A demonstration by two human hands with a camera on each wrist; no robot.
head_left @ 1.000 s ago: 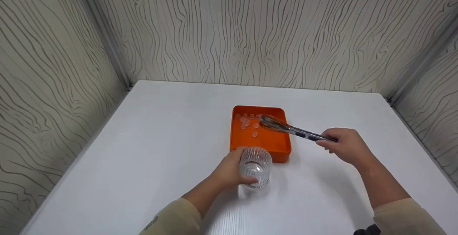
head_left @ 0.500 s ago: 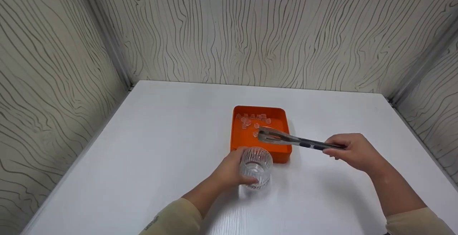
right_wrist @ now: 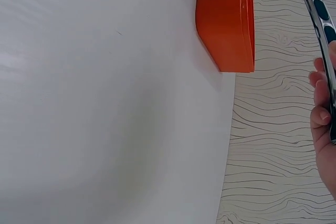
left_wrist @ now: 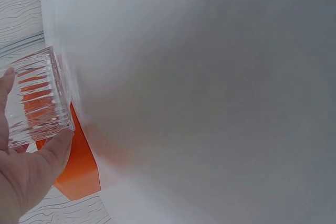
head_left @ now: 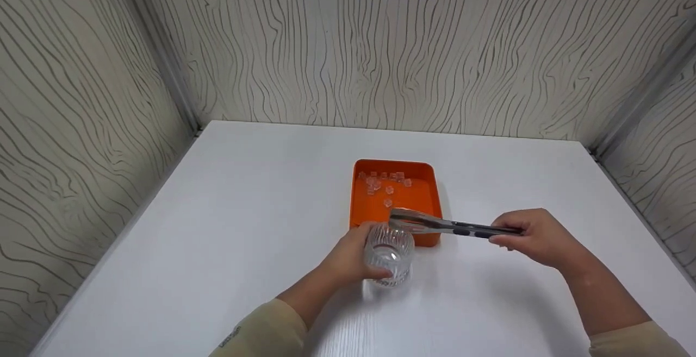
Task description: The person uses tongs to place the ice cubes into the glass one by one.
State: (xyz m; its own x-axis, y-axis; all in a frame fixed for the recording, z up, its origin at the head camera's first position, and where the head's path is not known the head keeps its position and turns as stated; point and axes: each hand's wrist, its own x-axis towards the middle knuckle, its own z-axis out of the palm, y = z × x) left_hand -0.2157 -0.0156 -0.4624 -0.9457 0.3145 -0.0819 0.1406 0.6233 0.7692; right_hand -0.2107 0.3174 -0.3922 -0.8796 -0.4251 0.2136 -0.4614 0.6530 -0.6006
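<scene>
A clear ribbed glass [head_left: 392, 254] stands on the white table, and my left hand [head_left: 353, 256] grips its left side. In the left wrist view, the thumb and fingers wrap around the glass [left_wrist: 39, 98]. My right hand [head_left: 535, 235] holds metal tongs [head_left: 435, 224] by the handle end, their tips over the far rim of the glass. Whether anything sits between the tips is too small to tell. Behind the glass is an orange tray [head_left: 421, 199] with several clear cubes [head_left: 375, 183], mostly gathered at its far left. In the right wrist view, fingers curl around the tongs [right_wrist: 321, 24].
The white table [head_left: 261, 194] reaches back to a wood-grain patterned wall [head_left: 337, 47]. Another patterned panel [head_left: 70, 129] borders the left side. The tray's near wall lies close behind the glass.
The tongs have come from the far part of the tray toward me, over the glass's rim. My right hand has moved nearer and slightly right. The left hand and glass have stayed put.
</scene>
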